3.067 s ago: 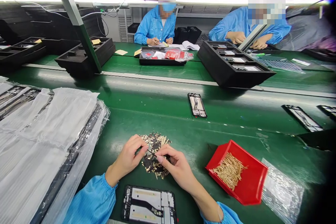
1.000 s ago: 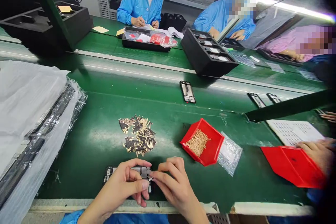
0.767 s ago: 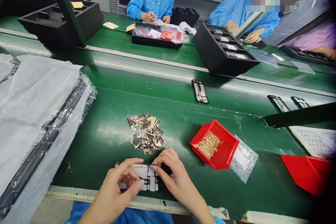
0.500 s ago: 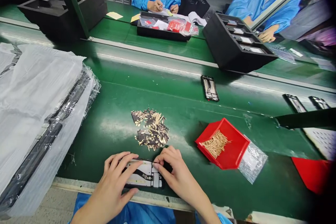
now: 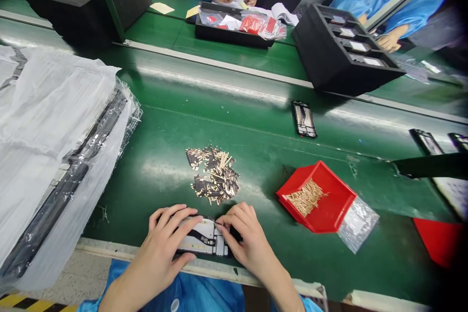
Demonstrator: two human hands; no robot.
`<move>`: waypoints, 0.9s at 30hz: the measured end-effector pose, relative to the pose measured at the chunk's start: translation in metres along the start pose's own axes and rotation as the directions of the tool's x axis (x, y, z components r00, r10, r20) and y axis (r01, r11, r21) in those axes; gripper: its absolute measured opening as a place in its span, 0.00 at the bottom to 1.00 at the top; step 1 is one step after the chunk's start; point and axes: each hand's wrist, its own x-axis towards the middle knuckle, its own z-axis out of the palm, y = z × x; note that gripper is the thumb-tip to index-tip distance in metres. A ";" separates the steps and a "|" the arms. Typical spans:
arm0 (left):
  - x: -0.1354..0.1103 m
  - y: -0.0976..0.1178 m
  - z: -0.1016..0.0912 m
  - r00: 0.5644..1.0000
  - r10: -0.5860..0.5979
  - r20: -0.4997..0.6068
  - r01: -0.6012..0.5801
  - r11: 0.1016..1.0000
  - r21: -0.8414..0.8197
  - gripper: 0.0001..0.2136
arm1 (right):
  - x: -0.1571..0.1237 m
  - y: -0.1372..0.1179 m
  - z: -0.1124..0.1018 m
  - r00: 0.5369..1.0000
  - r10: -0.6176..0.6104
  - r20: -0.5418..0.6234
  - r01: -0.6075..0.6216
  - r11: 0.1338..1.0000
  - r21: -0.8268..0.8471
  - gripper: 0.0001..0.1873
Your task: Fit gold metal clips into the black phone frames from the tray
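Observation:
A black phone frame (image 5: 199, 237) with a pale inner plate and a dark flex strip lies near the table's front edge. My left hand (image 5: 166, 241) grips its left part, fingers over the far edge and thumb along the near one. At its far right corner my right hand (image 5: 244, 239) is closed, thumb and forefinger pinched together. Whatever sits in that pinch is too small to make out. Just beyond the hands is a loose pile of small black-and-gold strips (image 5: 215, 175).
To the right, a red bin (image 5: 329, 204) of small tan strips (image 5: 307, 197) rests on a clear plastic bag (image 5: 358, 224). Wrapped stock (image 5: 54, 156) covers the left side. Another phone frame (image 5: 304, 118) lies farther back. Beyond the ledge stand black trays (image 5: 343, 68); two co-workers sit there.
The camera view has shifted slightly, so the bench appears moved. Both hands keep nearly the same hold at the phone frame; the right fingers remain pinched at its corner.

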 end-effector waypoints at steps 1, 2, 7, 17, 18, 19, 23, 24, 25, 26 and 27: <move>0.002 0.000 -0.001 1.000 0.007 0.004 -0.007 1.000 -0.008 0.34 | -0.001 0.000 0.002 1.000 -0.012 -0.020 0.012 1.000 -0.020 0.08; 0.004 -0.001 -0.002 1.000 0.022 0.004 -0.022 1.000 -0.019 0.34 | -0.003 -0.001 0.004 0.999 -0.008 -0.044 0.006 0.999 -0.042 0.08; 0.015 -0.001 -0.015 0.985 0.147 -0.093 -0.157 0.982 -0.106 0.24 | -0.012 -0.014 0.002 0.980 0.168 -0.111 -0.171 0.985 -0.020 0.14; 0.012 0.021 -0.031 0.961 0.196 -0.192 -0.223 0.967 -0.125 0.22 | -0.017 -0.038 -0.008 0.799 0.579 0.163 -0.562 0.621 0.546 0.25; 0.012 0.022 -0.031 0.963 0.188 -0.190 -0.212 0.971 -0.111 0.22 | -0.014 -0.039 -0.008 0.795 0.584 0.163 -0.558 0.601 0.572 0.26; 0.011 0.024 -0.031 0.966 0.177 -0.189 -0.198 0.975 -0.101 0.22 | -0.012 -0.039 -0.008 0.794 0.584 0.167 -0.554 0.584 0.593 0.27; 0.013 0.027 -0.034 0.980 0.094 -0.174 -0.116 0.986 -0.122 0.28 | -0.008 -0.035 -0.012 0.805 0.533 0.260 -0.558 0.535 0.634 0.27; 0.013 0.027 -0.035 0.984 0.071 -0.161 -0.093 0.987 -0.133 0.30 | -0.008 -0.033 -0.013 0.807 0.514 0.291 -0.564 0.522 0.640 0.26; 0.014 0.028 -0.036 0.988 0.053 -0.145 -0.073 0.987 -0.141 0.33 | -0.008 -0.032 -0.013 0.806 0.502 0.313 -0.568 0.510 0.646 0.26; 0.014 0.029 -0.037 0.991 0.037 -0.127 -0.056 0.988 -0.145 0.36 | -0.008 -0.032 -0.013 0.804 0.498 0.326 -0.572 0.497 0.652 0.26; 0.015 0.029 -0.037 0.994 0.024 -0.110 -0.040 0.988 -0.149 0.38 | -0.008 -0.031 -0.011 0.801 0.502 0.327 -0.574 0.484 0.660 0.26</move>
